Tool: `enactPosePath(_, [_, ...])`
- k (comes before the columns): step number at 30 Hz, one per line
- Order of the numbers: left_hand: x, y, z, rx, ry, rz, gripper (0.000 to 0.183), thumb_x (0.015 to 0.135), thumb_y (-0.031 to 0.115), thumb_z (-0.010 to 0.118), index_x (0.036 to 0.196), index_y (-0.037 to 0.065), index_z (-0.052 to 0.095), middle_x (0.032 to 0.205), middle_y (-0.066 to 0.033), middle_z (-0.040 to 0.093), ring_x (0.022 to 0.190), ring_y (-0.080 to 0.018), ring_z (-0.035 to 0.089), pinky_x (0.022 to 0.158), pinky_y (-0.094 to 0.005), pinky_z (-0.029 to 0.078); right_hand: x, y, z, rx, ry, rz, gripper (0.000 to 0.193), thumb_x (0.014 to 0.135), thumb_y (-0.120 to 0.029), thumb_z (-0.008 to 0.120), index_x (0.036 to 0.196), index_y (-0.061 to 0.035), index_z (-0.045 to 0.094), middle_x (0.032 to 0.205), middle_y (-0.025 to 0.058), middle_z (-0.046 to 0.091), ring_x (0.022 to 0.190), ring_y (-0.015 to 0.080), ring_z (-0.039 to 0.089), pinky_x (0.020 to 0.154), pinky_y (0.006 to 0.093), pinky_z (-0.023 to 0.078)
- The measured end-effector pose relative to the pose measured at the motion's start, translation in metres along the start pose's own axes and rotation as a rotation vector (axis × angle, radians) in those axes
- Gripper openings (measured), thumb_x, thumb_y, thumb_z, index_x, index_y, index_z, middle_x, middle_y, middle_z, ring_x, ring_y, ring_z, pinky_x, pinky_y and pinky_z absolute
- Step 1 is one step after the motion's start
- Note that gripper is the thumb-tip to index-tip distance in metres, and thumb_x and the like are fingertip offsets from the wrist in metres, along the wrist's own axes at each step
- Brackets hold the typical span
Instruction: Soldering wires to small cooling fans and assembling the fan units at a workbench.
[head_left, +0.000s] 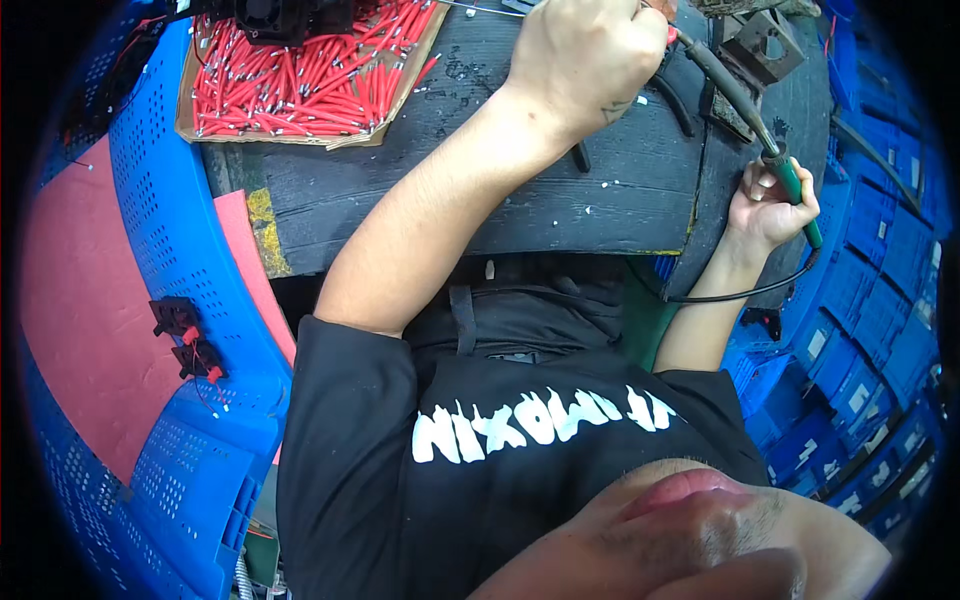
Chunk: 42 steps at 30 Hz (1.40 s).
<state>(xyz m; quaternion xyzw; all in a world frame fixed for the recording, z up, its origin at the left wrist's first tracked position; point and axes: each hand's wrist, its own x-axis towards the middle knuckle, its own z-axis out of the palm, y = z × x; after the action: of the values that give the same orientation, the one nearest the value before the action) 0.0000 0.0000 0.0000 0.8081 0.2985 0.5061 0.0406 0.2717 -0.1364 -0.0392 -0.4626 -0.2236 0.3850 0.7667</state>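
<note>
My right hand (770, 208) grips the green handle of a soldering iron (738, 98), fingers wrapped round it. Its long metal barrel slants up and left toward my other hand. At the top of the bench, my left hand (588, 62) is closed, knuckles up. A small red bit shows by its fingertips, close to the iron's tip. What those fingers hold is mostly hidden. Left of that hand, a cardboard tray (290, 140) holds many loose red sleeved pieces (310, 85) with metallic ends. Black housings (272, 20) lie over the tray's far side.
Dark tool handles (676, 106) lie beneath my left wrist. A metal bracket (768, 48) stands at the far right of the black bench (620, 215). The iron's black cable (740, 298) loops below my right hand. Blue crates (165, 160) flank the left, with small black parts (178, 318) on one.
</note>
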Motion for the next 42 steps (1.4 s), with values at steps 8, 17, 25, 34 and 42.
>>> enactPosePath(8, [0.0,0.001,0.001,-0.021,0.012,-0.048,0.016,0.079,0.004,0.061,0.093,-0.004,0.065,0.089,-0.0192,0.062,0.082,-0.0343,0.065,0.072,-0.0403,0.055,0.001,-0.002,0.003,-0.016,0.05,-0.004,0.039,0.094,-0.034,0.044,0.088,-0.0021,0.066,0.08,0.0187,0.072,0.045,0.016,0.047,0.045,0.0274,0.034])
enactPosePath(17, [-0.001,0.0,0.001,-0.093,0.076,-0.075,0.018,0.081,0.004,0.061,0.097,-0.004,0.064,0.09,-0.0192,0.062,0.084,-0.0353,0.064,0.075,-0.0408,0.054,0.0,-0.002,0.003,-0.019,0.063,0.025,0.04,0.091,-0.032,0.046,0.082,0.001,0.066,0.069,0.0159,0.067,0.044,0.017,0.046,0.045,0.0276,0.034])
enactPosePath(25, [-0.003,-0.003,0.001,-0.04,-0.001,-0.053,0.015,0.081,0.004,0.06,0.094,-0.003,0.064,0.091,-0.0183,0.063,0.085,-0.035,0.064,0.075,-0.0404,0.054,-0.002,-0.002,0.011,-0.04,0.1,0.02,0.04,0.091,-0.032,0.047,0.082,0.0012,0.067,0.067,0.0151,0.066,0.043,0.0163,0.044,0.044,0.0277,0.033])
enactPosePath(34, [0.001,-0.002,-0.004,-0.134,0.039,-0.052,0.009,0.08,0.004,0.061,0.087,-0.001,0.063,0.09,-0.0163,0.063,0.083,-0.0337,0.064,0.073,-0.0402,0.053,-0.001,-0.002,0.009,-0.033,0.09,0.011,0.038,0.091,-0.032,0.046,0.081,-0.0003,0.065,0.068,0.0148,0.066,0.043,0.0163,0.044,0.045,0.0279,0.033])
enactPosePath(42, [0.001,-0.003,0.0,-0.149,0.066,-0.044,0.007,0.08,0.005,0.062,0.085,0.0,0.063,0.088,-0.0161,0.062,0.081,-0.0327,0.064,0.071,-0.0402,0.054,-0.003,-0.004,0.013,-0.056,0.116,0.015,0.039,0.091,-0.033,0.046,0.081,-0.0004,0.065,0.066,0.0137,0.064,0.044,0.0165,0.044,0.046,0.0279,0.033])
